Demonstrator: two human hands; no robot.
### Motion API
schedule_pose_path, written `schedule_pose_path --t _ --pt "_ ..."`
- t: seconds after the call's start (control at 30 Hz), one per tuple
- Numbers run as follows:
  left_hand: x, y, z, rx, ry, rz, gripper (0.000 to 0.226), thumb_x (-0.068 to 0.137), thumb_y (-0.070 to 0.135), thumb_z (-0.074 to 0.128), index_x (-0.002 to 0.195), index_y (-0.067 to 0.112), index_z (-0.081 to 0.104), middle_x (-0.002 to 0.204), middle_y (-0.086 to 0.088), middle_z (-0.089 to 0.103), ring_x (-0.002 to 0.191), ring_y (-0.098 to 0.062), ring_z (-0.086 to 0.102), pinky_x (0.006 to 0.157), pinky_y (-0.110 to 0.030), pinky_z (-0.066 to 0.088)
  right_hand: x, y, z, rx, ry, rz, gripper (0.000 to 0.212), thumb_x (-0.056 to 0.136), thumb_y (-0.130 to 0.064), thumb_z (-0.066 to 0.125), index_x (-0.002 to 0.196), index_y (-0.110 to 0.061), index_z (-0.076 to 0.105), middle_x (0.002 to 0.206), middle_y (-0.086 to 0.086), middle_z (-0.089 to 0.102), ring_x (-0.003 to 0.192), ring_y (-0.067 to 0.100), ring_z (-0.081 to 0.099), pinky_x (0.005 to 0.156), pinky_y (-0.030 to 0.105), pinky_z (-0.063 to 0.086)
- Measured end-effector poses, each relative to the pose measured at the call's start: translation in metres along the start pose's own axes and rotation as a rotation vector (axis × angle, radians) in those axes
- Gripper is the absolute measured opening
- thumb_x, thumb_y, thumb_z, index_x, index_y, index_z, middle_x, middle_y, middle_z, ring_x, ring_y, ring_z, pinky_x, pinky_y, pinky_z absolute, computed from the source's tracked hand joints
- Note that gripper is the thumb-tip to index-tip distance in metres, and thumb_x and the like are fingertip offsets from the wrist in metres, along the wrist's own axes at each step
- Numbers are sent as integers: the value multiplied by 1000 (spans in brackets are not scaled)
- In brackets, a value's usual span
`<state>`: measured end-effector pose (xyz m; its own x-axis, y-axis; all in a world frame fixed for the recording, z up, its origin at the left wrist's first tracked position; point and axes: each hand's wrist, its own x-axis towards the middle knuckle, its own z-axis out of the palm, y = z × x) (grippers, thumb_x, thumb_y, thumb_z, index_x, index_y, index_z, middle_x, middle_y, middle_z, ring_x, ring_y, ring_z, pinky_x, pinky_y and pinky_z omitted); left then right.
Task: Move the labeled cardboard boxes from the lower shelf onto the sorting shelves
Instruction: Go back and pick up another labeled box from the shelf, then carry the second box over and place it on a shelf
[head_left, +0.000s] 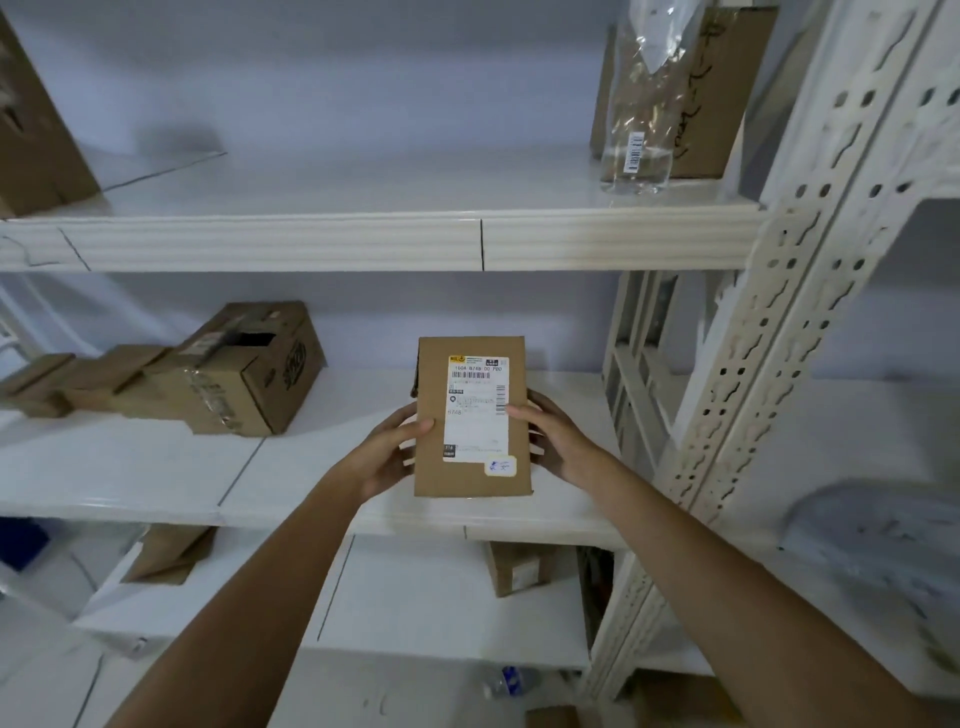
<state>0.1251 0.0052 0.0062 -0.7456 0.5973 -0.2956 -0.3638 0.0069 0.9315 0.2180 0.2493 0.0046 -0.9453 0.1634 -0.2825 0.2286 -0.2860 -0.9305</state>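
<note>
Cardboard box (474, 418) with a white shipping label (476, 408) facing the camera stands upright between 2 hands, over the front part of the middle shelf (291, 467). Whether its bottom edge rests on the shelf or hangs just above it cannot be told. The left hand (387, 452) presses its thumb on the box's left edge, and the right hand (556, 441) lays its thumb on the label's right edge with its fingers behind, so each grip is closed on the box from its own side. Holding it by the 2 long edges keeps the label readable and the box square to the shelf, which suits sorting by label.

On the same shelf, well apart to the left, lies a larger opened carton (244, 371) tipped on its side, with flat brown pieces beside it. The upper shelf (363, 241) carries a brown box behind a clear plastic bag (641, 104) at the right. Below, on the lower shelf (441, 613), a small labeled box (519, 569) waits, so the task looks partly done.
</note>
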Motion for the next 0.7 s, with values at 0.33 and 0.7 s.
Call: schedule_pose_path --t 0.33,0.7 --pt "-151 13 -143 -12 43 56 60 79 27 73 137 27 58 123 -1 72 106 -24 68 88 -37 56 -46 40 189 -44 -37 -76 63 84 -26 78 141 -30 53 126 8 71 119 30 64 102 48 50" --pt "-295 46 -314 -13 170 165 65 79 28 71 141 22 54 127 -4 66 111 -27 62 109 -49 42 -74 49 415 -103 -179 -119 74 66 -40 82 136 -35 59 118 -2 74 106 21 67 85 36 53"
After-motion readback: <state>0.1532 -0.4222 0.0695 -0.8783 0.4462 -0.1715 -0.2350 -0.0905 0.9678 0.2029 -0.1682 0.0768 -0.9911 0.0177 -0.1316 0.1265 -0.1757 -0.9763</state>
